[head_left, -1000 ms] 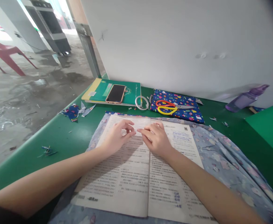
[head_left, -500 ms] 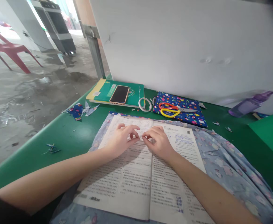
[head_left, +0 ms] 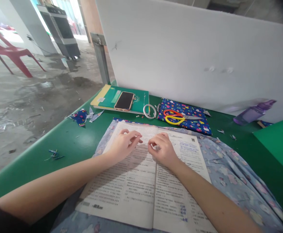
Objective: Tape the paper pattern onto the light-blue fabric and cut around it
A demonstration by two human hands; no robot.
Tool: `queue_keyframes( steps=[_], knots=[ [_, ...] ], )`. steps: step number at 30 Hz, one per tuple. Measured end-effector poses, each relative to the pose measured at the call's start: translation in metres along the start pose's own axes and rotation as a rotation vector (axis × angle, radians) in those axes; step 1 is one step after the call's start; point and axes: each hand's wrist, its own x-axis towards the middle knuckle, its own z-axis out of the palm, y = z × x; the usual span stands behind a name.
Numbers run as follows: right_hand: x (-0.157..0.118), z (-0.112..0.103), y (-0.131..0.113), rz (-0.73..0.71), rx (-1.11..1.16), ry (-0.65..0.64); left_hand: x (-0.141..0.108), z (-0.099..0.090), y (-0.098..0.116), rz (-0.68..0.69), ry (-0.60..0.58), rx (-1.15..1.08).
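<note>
An open printed book (head_left: 141,194) lies on light blue patterned cloth (head_left: 231,174). Above its left page is my left hand (head_left: 124,144), thumb and fingertips pinched together. My right hand (head_left: 162,147) is over the middle fold, its thumb and index finger closed in a ring and the other fingers curled. A thin pale strand seems to run between the two hands, too fine to make out clearly. Beyond the book, scissors with red and yellow handles (head_left: 175,117) rest on a dark blue patterned cloth piece (head_left: 192,126). A white tape ring (head_left: 149,111) sits beside it.
A phone (head_left: 124,100) lies on a green book (head_left: 140,105) at the back left. Cloth scraps (head_left: 79,117) and threads (head_left: 54,154) are on the green table (head_left: 83,142). A purple bottle (head_left: 250,114) leans at the right, near a white panel (head_left: 180,58).
My hands have moved slightly apart, the left one shifting left. The view has tilted up a little.
</note>
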Motion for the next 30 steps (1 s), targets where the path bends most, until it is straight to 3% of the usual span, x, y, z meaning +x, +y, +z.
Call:
queue_keyframes(
  steps=[8, 14, 18, 22, 24, 27, 30],
  knots=[
    [0.000, -0.001, 0.004, 0.089, 0.160, 0.020, 0.003, 0.000, 0.000, 0.094, 0.025, 0.011],
    [0.001, -0.004, 0.004, 0.078, 0.293, -0.039, 0.003, 0.001, -0.005, -0.021, 0.019, -0.115],
    [0.000, 0.000, 0.007, 0.101, 0.235, -0.001, 0.010, -0.004, -0.006, 0.000, 0.015, -0.047],
    [-0.001, 0.002, 0.012, 0.190, 0.206, 0.060, 0.026, -0.039, -0.021, 0.022, -0.101, 0.105],
    [-0.001, 0.002, 0.014, 0.226, 0.203, 0.065, 0.034, -0.067, -0.037, -0.020, -0.190, 0.225],
    [0.000, 0.003, 0.015, 0.249, 0.182, 0.037, 0.044, -0.107, -0.065, -0.039, -0.222, 0.460],
    [0.000, 0.003, 0.015, 0.236, 0.173, 0.013, 0.050, -0.128, -0.088, 0.043, -0.290, 0.538]
  ],
)
